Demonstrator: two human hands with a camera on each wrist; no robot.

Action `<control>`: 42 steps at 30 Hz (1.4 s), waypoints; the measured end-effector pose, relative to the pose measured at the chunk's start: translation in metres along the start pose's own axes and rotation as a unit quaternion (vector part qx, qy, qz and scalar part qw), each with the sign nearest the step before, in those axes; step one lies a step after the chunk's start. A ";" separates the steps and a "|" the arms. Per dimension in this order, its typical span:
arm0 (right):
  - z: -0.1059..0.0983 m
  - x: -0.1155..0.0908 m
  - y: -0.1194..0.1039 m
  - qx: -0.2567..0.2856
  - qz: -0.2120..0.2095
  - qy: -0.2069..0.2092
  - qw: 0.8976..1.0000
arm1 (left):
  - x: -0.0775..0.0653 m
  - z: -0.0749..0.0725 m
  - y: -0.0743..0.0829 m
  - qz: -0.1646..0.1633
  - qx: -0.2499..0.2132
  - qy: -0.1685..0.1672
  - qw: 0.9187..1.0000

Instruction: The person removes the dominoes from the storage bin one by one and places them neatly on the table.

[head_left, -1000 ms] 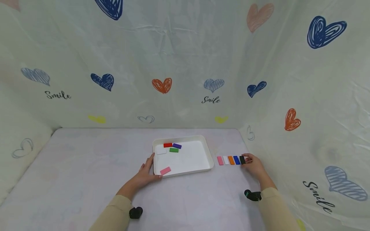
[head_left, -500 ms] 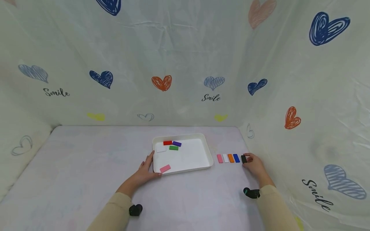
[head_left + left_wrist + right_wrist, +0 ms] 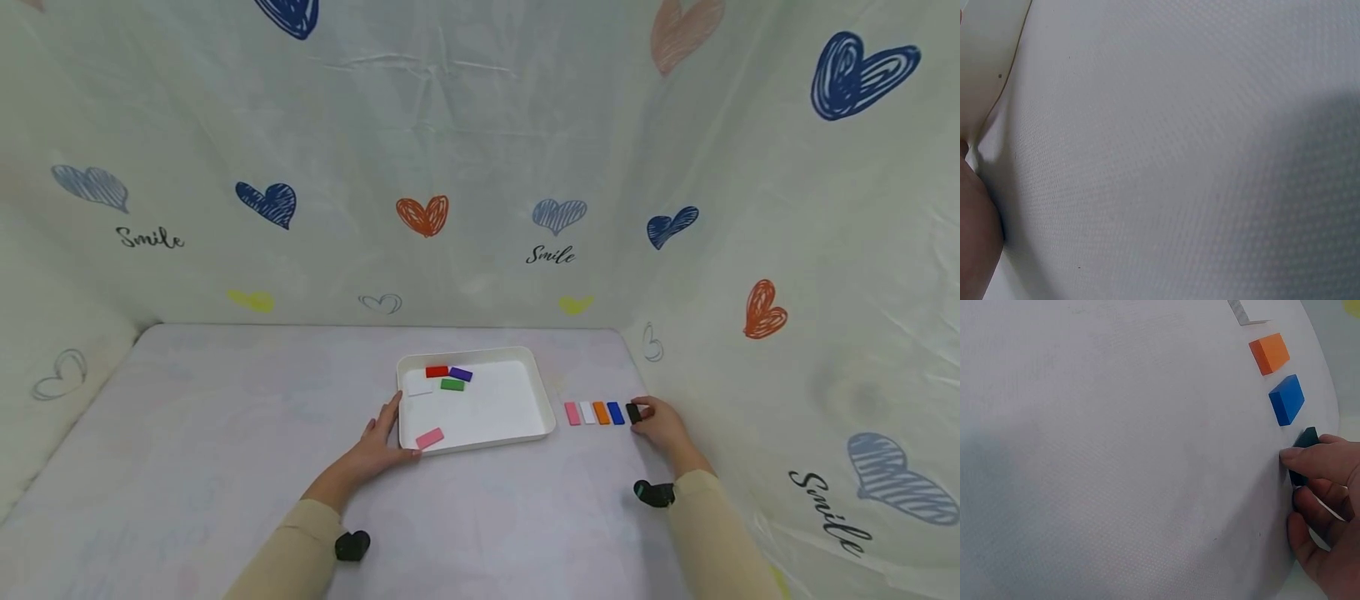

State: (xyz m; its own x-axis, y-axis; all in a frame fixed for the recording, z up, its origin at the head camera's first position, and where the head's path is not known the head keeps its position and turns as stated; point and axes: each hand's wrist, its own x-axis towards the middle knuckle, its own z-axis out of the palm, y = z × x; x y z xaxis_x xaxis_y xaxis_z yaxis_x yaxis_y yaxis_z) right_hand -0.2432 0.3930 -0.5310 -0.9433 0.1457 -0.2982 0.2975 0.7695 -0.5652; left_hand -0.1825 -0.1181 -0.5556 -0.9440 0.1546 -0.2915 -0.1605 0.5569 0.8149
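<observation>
At the right end of a row of small flat rectangular blocks, my right hand [image 3: 663, 429] pinches a black block [image 3: 633, 412] between thumb and fingers. Part of this block is covered by the thumb in the right wrist view. Just left of it, with a narrow gap, lies a blue block [image 3: 616, 413]; orange [image 3: 602, 413], white [image 3: 587, 412] and pink [image 3: 572, 413] blocks continue the row. My left hand [image 3: 367, 457] rests with spread fingers against the left front corner of a shallow white tray [image 3: 495, 412], thumb on its front side.
Inside the tray lie a red block [image 3: 437, 372], a purple block [image 3: 461, 375], a green block [image 3: 452, 385], a white block [image 3: 420, 387] and a pink block [image 3: 430, 438]. A heart-printed curtain [image 3: 480, 275] borders the white table [image 3: 225, 433] at the back and right.
The black block has shifted slightly right with my right hand, opening a gap from the blue block. My left hand stays at the tray corner. The head view has tilted a little.
</observation>
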 end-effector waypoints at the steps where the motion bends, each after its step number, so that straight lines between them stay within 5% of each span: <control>1: 0.000 0.001 -0.001 -0.001 0.003 -0.003 1.000 | 0.000 0.000 0.000 -0.001 -0.001 0.000 1.000; 42: -0.006 0.006 -0.011 0.003 0.030 -0.037 0.999 | -0.003 -0.001 0.002 -0.007 -0.004 0.000 1.000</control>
State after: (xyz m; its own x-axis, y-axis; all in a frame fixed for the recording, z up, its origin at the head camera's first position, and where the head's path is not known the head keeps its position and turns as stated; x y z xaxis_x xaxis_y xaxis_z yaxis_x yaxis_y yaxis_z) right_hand -0.2533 0.3895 -0.5222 -0.9106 0.1440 -0.3875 0.3534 0.7574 -0.5491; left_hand -0.1804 -0.1186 -0.5529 -0.9414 0.1472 -0.3035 -0.1763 0.5523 0.8148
